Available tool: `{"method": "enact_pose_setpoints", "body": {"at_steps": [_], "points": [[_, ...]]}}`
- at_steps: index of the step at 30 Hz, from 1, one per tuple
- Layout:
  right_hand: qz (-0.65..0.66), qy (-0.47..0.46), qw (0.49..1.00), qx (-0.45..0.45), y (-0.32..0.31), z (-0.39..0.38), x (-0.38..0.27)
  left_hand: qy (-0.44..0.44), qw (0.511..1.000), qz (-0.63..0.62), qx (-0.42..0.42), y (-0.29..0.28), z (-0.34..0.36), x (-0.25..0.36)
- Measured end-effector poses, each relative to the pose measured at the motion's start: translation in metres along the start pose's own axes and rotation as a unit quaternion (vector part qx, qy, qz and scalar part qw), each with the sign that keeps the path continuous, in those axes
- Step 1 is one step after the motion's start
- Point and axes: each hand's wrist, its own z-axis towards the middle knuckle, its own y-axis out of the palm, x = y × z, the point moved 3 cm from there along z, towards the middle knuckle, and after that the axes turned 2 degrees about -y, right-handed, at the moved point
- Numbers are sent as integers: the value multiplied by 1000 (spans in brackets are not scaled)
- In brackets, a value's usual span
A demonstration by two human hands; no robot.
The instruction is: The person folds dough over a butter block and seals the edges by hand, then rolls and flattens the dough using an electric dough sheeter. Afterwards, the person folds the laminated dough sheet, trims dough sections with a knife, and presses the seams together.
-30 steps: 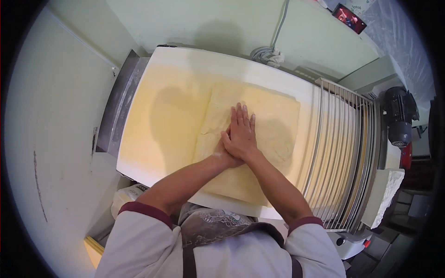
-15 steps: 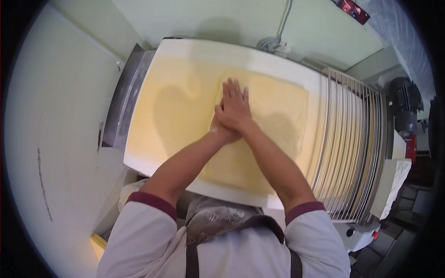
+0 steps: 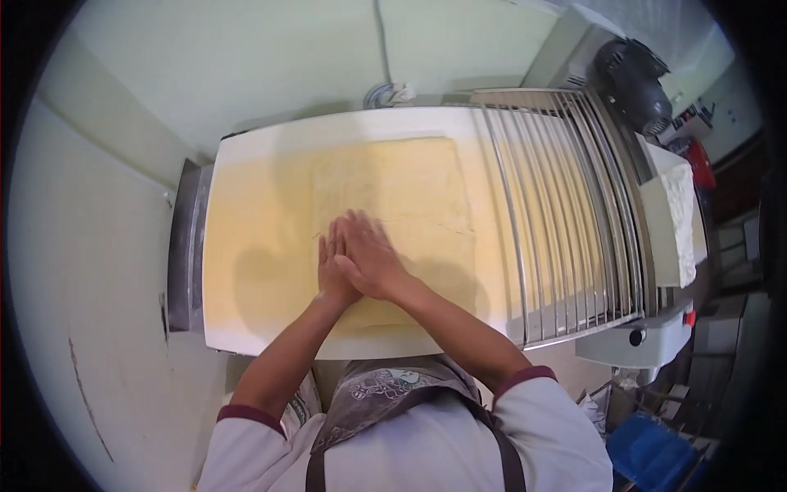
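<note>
A flat rectangular sheet of pale yellow dough lies on a yellow-dusted white belt. My right hand is laid flat over my left hand, both with straight fingers and pressed onto the left-middle part of the dough. Much of my left hand is hidden under the right one. Neither hand appears to grasp anything.
A metal wire guard covers the belt's right part. Behind it are a black motor and grey housing. A coiled cable lies by the back wall. A dark metal tray is at the left end, a blue object at lower right.
Half a second ago my stacked hands reached near the dough's far edge; now they are lower on it, closer to me. The camera view has shifted, showing more of the machine's right side.
</note>
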Motion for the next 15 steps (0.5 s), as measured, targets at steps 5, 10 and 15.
{"method": "enact_pose_setpoints", "body": {"at_steps": [5, 10, 15], "points": [[-230, 194, 954, -16, -61, -125, 52, -22, 999, -19, -27, 13, -28, 8], [-199, 176, 964, -5, -59, -152, 71, -23, 999, -32, -18, 4, -28, 19], [-37, 172, 980, 88, -100, -182, 61, 58, 992, -87, -74, 19, -33, 91]]}}
